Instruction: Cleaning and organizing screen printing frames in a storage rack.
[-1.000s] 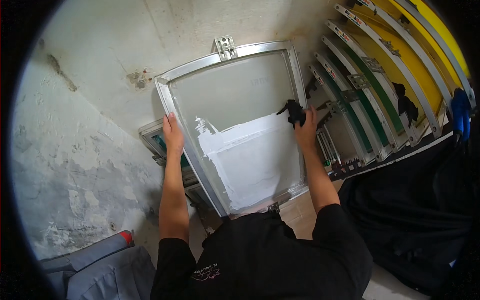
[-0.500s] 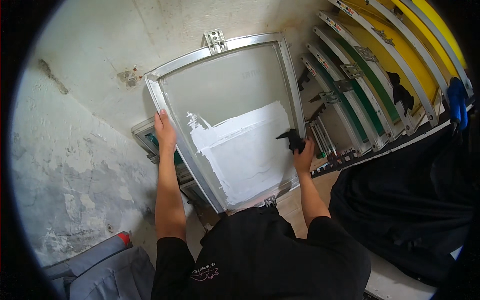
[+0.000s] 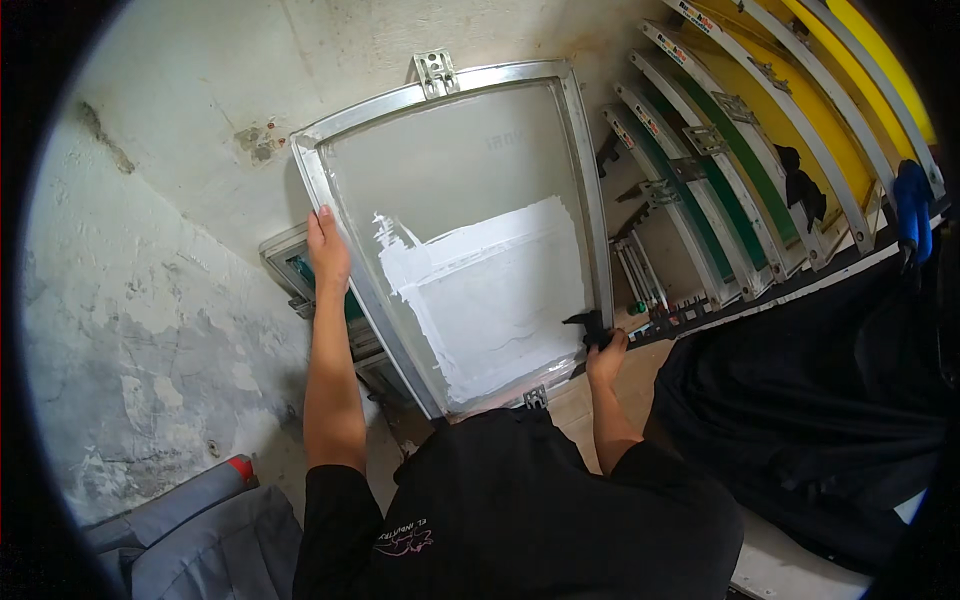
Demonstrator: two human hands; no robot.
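The person held a large aluminium screen-printing frame [image 3: 455,85] upright against the pale plaster wall [image 3: 200,80], its mesh [image 3: 450,180] grey and see-through in the upper half and coated white [image 3: 500,300] in the lower half. A metal bracket [image 3: 434,70] sat on the frame's top rail at 12 o'clock, and a smaller one [image 3: 534,398] on the bottom rail at 6 o'clock.

The left hand [image 3: 328,248] was wrapped around the frame's left rail at about 9 o'clock, fingers curled over the edge, grasping the rail. The right hand [image 3: 606,350] was at the frame's lower right corner, about 4 o'clock, clenched on a small black tool [image 3: 588,325] whose tip touched the white coating just inside the right rail — what kind of tool it was could not be made out.

Behind the left rail, at 8 o'clock, a second frame with green mesh [image 3: 305,270] leaned on the wall. At 2 o'clock a row of frames with green and yellow mesh [image 3: 770,150] stood stacked on edge — a black rag [image 3: 800,190] hung on one of them. Black cloth [image 3: 830,420] lay at 4 o'clock, and a grey bundle with a red cap [image 3: 240,466] at 7 o'clock.
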